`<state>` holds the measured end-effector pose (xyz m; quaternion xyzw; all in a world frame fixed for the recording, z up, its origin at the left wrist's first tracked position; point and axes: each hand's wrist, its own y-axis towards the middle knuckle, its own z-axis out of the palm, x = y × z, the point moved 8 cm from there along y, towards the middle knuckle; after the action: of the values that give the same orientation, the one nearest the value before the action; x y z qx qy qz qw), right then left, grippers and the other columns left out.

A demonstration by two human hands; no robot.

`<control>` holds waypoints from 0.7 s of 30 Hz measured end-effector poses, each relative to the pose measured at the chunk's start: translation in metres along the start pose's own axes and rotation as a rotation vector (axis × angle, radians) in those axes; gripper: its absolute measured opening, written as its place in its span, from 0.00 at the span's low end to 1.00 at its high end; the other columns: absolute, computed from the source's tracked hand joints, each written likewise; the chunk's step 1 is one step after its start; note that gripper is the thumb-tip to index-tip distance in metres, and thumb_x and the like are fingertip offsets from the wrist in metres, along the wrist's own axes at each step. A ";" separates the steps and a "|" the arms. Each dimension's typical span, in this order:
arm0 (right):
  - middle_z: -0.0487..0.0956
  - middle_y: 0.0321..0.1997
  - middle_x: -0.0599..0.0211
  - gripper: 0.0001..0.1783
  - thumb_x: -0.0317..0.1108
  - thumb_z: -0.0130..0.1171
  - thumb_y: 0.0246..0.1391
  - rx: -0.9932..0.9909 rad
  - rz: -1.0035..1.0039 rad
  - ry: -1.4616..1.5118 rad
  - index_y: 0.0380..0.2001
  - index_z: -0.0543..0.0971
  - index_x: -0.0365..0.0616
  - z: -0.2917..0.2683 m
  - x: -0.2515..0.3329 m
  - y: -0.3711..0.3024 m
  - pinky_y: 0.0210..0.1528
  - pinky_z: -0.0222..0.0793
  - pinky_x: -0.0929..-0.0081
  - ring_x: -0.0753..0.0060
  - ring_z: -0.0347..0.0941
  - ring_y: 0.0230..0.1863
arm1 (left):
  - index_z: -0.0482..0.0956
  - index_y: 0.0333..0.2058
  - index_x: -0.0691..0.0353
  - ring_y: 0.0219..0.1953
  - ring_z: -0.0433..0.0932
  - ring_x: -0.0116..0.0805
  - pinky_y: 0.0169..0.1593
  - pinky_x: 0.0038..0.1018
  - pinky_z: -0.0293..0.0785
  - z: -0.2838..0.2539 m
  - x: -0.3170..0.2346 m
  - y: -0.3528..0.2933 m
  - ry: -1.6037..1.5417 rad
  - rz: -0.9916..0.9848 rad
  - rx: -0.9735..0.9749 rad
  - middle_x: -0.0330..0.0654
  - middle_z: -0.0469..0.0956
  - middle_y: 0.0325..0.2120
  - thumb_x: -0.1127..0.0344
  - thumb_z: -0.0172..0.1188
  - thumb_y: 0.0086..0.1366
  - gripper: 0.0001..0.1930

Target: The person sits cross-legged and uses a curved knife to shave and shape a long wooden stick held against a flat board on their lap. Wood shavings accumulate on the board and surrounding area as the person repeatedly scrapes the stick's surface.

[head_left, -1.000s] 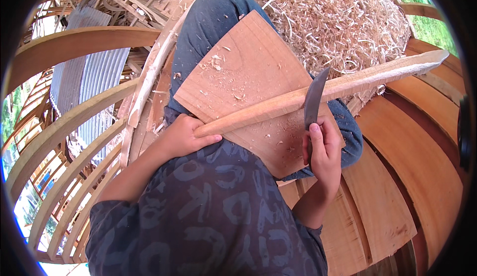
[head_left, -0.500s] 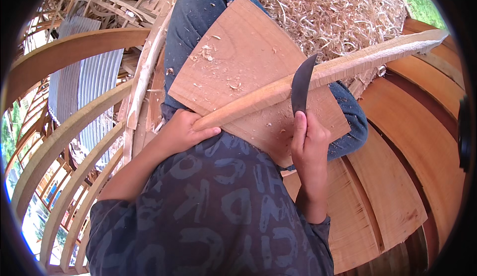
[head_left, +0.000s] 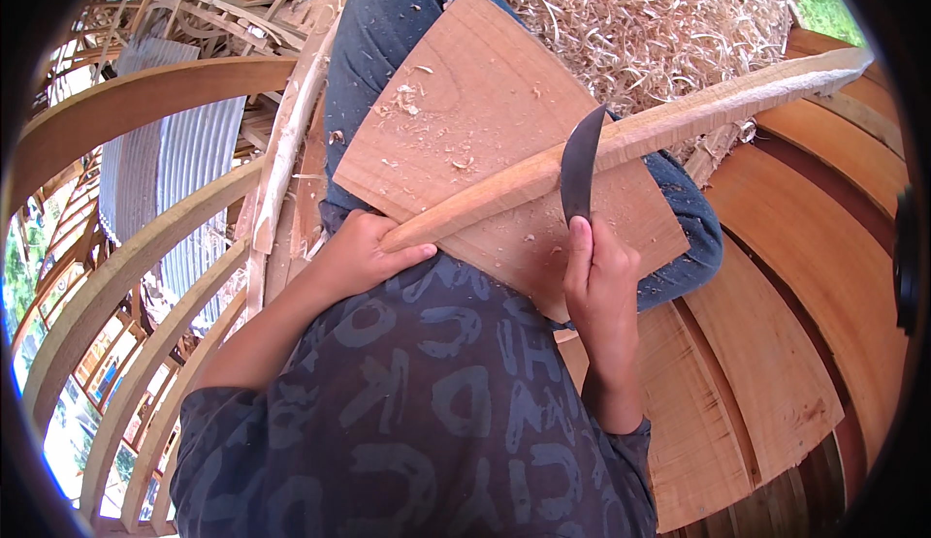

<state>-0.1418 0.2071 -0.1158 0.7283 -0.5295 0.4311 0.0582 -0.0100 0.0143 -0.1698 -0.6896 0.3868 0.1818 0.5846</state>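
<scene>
A long, pale wooden pole (head_left: 679,121) slants from my waist up to the far right, its far end rough and whitish. My left hand (head_left: 367,247) is wrapped round its near end. Held by its lower end in my right hand (head_left: 601,265) is a dark, curved knife (head_left: 580,165); the handle is hidden in my fist. The blade points away from me and its upper part lies against the pole. Under the pole a flat wooden board (head_left: 485,82) rests across my legs, with small shavings on it.
A big heap of curled shavings (head_left: 640,24) lies beyond my knees. Curved wooden ribs (head_left: 145,233) rise on the left, with corrugated metal sheets (head_left: 199,170) behind them. Scrap wood (head_left: 223,5) is piled at the far left. Wide curved planks (head_left: 805,228) spread on the right.
The knife and my right hand have shifted slightly left, toward the near end of the pole. My left hand keeps its hold.
</scene>
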 end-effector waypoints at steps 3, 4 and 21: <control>0.67 0.15 0.44 0.15 0.31 0.49 0.60 0.007 -0.001 -0.002 0.20 0.68 0.35 0.001 -0.001 -0.001 0.20 0.61 0.58 0.41 0.68 0.19 | 0.78 0.28 0.75 0.21 0.75 0.34 0.29 0.28 0.69 0.000 0.000 0.001 -0.011 0.078 -0.050 0.50 0.77 0.18 0.57 0.64 0.55 0.20; 0.67 0.15 0.43 0.15 0.31 0.49 0.60 0.007 -0.004 -0.006 0.21 0.68 0.35 0.002 -0.002 -0.003 0.21 0.61 0.58 0.41 0.68 0.19 | 0.78 0.29 0.74 0.25 0.76 0.39 0.32 0.30 0.70 0.002 0.003 0.001 0.008 0.025 -0.006 0.52 0.78 0.21 0.56 0.64 0.56 0.20; 0.71 0.20 0.42 0.14 0.34 0.49 0.60 0.374 -0.061 0.107 0.23 0.70 0.35 0.059 0.009 -0.030 0.25 0.63 0.54 0.39 0.70 0.24 | 0.80 0.33 0.71 0.32 0.80 0.47 0.38 0.31 0.73 0.003 0.006 0.001 0.036 -0.087 0.058 0.55 0.79 0.28 0.54 0.64 0.55 0.21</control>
<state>-0.0830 0.1818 -0.1347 0.7182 -0.4140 0.5580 -0.0371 -0.0065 0.0149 -0.1756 -0.6916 0.3719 0.1325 0.6048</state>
